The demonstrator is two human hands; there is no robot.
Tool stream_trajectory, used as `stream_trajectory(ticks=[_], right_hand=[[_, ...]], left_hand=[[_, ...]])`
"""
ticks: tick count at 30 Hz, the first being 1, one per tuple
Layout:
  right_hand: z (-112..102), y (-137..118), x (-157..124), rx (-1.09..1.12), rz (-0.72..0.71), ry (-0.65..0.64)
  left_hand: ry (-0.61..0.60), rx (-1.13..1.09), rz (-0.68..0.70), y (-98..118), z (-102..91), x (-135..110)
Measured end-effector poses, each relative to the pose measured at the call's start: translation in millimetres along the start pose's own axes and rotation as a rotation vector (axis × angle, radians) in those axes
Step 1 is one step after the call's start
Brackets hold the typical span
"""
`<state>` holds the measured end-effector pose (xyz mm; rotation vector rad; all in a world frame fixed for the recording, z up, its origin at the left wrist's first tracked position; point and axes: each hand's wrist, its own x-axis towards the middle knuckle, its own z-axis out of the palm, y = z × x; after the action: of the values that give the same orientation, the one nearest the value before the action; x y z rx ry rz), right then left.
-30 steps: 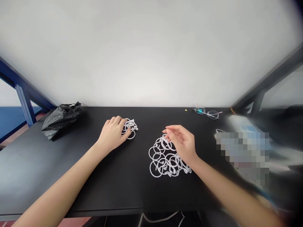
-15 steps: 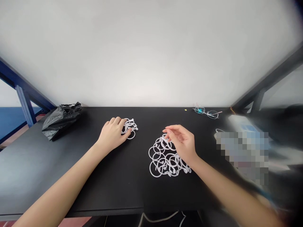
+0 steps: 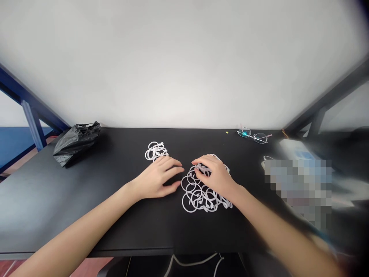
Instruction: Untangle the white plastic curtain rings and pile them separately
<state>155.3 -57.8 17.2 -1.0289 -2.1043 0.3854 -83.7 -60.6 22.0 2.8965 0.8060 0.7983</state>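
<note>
A spread heap of white plastic rings (image 3: 198, 194) lies on the black table (image 3: 115, 215) in front of me. My right hand (image 3: 216, 175) rests on the heap's far part, fingers curled down onto the rings. My left hand (image 3: 158, 178) lies just left of the heap with fingers stretched toward it, holding nothing. A smaller bunch of white rings (image 3: 155, 151) sits apart, farther back on the table, beyond my left hand.
A crumpled black plastic bag (image 3: 76, 143) lies at the back left. A pair of glasses (image 3: 253, 135) rests at the back right by the wall. A blurred-out object (image 3: 296, 181) sits at the right. Blue frame bars (image 3: 31, 115) stand at the left.
My left hand let go of the small bunch of rings and moved right and nearer, up to the big heap. My right hand dropped from above the heap onto it.
</note>
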Motion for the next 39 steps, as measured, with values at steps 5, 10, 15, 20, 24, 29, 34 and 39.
stream_trajectory(ticks=[5, 10, 15, 20, 24, 29, 34, 39], right_hand=[[5.0, -0.6, -1.8, 0.015, -0.017, -0.049], [6.2, -1.5, -2.4, 0.029, -0.005, -0.053], [7.0, 0.4, -3.2, 0.045, -0.003, -0.063], [6.7, 1.1, -3.7, 0.051, -0.005, -0.053], [5.6, 0.9, -3.7, 0.077, -0.012, -0.056], [4.9, -0.3, -3.9, 0.123, -0.026, -0.046], [4.6, -0.8, -4.5, 0.163, 0.004, -0.037], [3.2, -1.9, -3.7, 0.185, -0.001, -0.020]], left_hand=[[-0.118, -0.080, 0.053, 15.1, 5.8, 2.8], [-0.170, -0.086, 0.010, 12.3, 8.7, 2.0], [-0.169, -0.069, 0.000, 6.4, 12.6, -0.4], [-0.121, -0.044, 0.029, 1.6, 14.7, -2.4], [-0.081, -0.041, 0.026, 1.9, 13.6, -2.0], [-0.032, -0.037, 0.039, 3.5, 11.3, -0.4], [-0.018, -0.011, 0.020, 4.6, 8.9, 0.4], [0.001, -0.006, 0.032, 5.5, 7.5, 0.7]])
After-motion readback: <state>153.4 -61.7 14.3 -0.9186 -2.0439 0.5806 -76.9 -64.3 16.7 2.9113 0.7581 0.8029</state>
